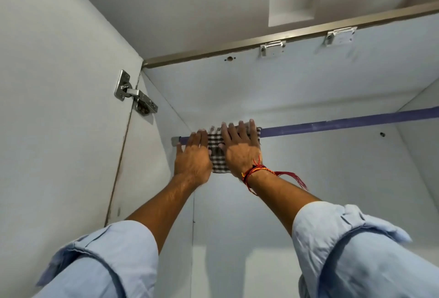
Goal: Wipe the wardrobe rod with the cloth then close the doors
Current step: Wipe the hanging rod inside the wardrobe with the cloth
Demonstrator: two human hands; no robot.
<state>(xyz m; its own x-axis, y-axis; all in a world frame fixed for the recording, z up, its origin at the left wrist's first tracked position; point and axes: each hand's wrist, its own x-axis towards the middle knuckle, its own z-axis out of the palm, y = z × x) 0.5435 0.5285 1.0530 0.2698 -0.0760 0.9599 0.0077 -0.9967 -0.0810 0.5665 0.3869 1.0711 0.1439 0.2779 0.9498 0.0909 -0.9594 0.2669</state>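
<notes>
A blue-purple wardrobe rod (332, 124) runs across the inside of the white wardrobe, from a metal bracket on the left wall to the right edge. A black-and-white checked cloth (216, 152) hangs over the rod near its left end. My right hand (240, 148) lies on the cloth with its fingers curled over the rod. My left hand (193, 157) grips the rod just left of the cloth, touching the cloth's edge. The left door (59, 119) stands open.
A steel hinge (135, 94) joins the open left door to the wardrobe side. Two white catches (272, 48) sit under the wardrobe's top front edge. The white ceiling shows above. Rolled light blue sleeves cover both forearms, and a red thread band circles the right wrist.
</notes>
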